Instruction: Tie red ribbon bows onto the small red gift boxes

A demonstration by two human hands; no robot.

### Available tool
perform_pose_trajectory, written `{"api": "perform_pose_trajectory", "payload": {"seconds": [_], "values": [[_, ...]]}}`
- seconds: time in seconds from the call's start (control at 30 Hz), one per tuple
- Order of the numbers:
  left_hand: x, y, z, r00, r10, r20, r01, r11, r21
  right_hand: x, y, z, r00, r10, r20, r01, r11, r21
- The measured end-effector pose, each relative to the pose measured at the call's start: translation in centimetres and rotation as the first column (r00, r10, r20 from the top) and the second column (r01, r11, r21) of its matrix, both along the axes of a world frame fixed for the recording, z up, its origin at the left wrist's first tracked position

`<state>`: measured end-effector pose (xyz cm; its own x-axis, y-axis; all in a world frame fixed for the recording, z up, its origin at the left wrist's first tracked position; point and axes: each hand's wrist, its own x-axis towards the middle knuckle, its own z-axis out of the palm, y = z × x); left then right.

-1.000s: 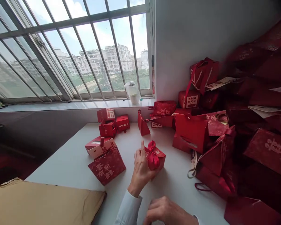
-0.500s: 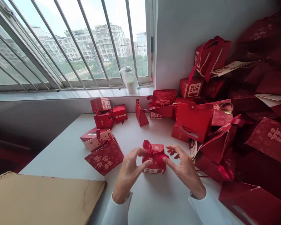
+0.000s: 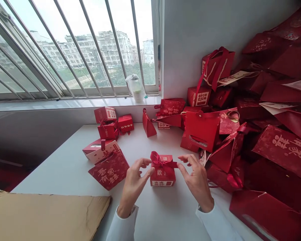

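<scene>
A small red box with white characters stands upright on the white table. A red ribbon bow lies across its top, one end pointing right. At the box's left side is my left hand, its thumb and fingers apart, the tips beside the ribbon loop. My right hand is to the right, with fingers spread and the thumb close to the ribbon's right end. Neither hand appears to hold anything.
Red gift boxes sit at the left. A large pile of red bags and boxes fills the right. Cardboard covers the near left. Behind are a barred window and a sill with a plastic-wrapped cup.
Both hands have drawn slightly outward from the box, and the bow's right end now sticks out straighter. The whole view has shifted a little.
</scene>
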<state>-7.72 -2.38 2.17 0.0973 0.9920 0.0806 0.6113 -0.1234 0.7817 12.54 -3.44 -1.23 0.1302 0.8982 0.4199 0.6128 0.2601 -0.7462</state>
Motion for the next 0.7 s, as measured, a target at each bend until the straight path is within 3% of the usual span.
{"api": "perform_pose_trajectory", "payload": {"seconds": [0.07,0.13,0.23,0.33,0.5,0.7], "values": [[0.2,0.6,0.5,0.999,0.016,-0.048,-0.012,0.996,0.092,-0.8,-0.7,0.5,0.993,0.063,0.102,-0.064,0.998,0.013],[0.6,1.6,0.9,0.992,-0.049,-0.114,0.069,0.981,0.182,-1.6,-1.1,0.9,0.98,0.097,0.175,-0.095,0.995,-0.02],[1.3,3.5,1.5,0.927,-0.29,-0.236,0.343,0.912,0.224,-2.5,-1.3,1.3,0.976,0.064,0.208,-0.051,0.996,-0.071],[1.5,5.1,2.0,0.805,-0.509,-0.306,0.566,0.814,0.133,-2.5,-0.9,1.5,0.984,0.051,0.173,-0.033,0.994,-0.104],[1.5,5.7,2.6,0.742,-0.559,-0.369,0.603,0.798,0.002,-0.9,-0.4,1.4,0.998,0.069,-0.003,-0.069,0.983,-0.171],[3.5,4.8,1.9,0.713,-0.625,-0.319,0.652,0.757,-0.025,1.7,-0.6,1.3,0.981,0.068,-0.184,-0.12,0.949,-0.29]]}}
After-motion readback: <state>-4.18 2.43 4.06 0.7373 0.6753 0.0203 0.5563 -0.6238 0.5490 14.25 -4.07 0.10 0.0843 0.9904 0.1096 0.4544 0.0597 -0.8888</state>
